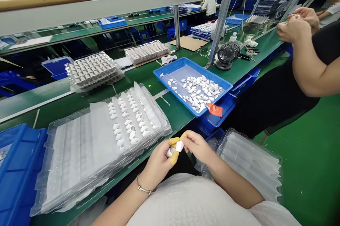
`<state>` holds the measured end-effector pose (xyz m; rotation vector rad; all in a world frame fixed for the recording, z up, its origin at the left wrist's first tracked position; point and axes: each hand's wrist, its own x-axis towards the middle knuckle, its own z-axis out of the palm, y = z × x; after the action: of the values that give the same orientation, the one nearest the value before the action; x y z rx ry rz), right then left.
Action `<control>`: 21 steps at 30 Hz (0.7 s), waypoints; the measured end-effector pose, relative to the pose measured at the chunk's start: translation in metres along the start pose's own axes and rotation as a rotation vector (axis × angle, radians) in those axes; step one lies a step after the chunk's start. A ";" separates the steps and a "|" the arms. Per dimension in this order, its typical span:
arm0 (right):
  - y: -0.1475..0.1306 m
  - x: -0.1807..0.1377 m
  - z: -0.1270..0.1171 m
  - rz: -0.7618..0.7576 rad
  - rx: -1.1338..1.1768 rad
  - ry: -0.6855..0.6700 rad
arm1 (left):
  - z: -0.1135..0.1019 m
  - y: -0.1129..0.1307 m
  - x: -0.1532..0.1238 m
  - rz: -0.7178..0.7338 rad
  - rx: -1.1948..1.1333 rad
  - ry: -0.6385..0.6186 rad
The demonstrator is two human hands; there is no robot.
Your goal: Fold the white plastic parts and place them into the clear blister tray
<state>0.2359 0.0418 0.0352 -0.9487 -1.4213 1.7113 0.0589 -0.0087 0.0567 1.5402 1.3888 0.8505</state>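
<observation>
Pieces (179,146), white, in left hand (159,159)

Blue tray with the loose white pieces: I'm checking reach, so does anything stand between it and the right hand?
Nothing visible stands between the right hand and the blue tray; an orange piece overlaps its near rim.

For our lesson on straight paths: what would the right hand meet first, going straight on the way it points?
The right hand would probably first meet the small white piece held by the left hand; depth is unclear.
</observation>
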 end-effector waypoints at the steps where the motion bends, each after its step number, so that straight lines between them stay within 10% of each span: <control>1: 0.000 -0.003 0.002 -0.023 -0.024 -0.019 | 0.000 0.001 -0.002 -0.013 -0.028 0.002; 9: 0.004 -0.010 0.012 -0.189 -0.045 -0.073 | -0.010 0.005 -0.020 -0.216 -0.503 -0.083; 21: 0.011 0.007 0.054 -0.063 -0.208 0.071 | -0.030 -0.014 -0.027 0.067 0.190 0.080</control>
<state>0.1841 0.0212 0.0310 -1.0532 -1.5875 1.4901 0.0220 -0.0311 0.0571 1.7213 1.5189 0.8482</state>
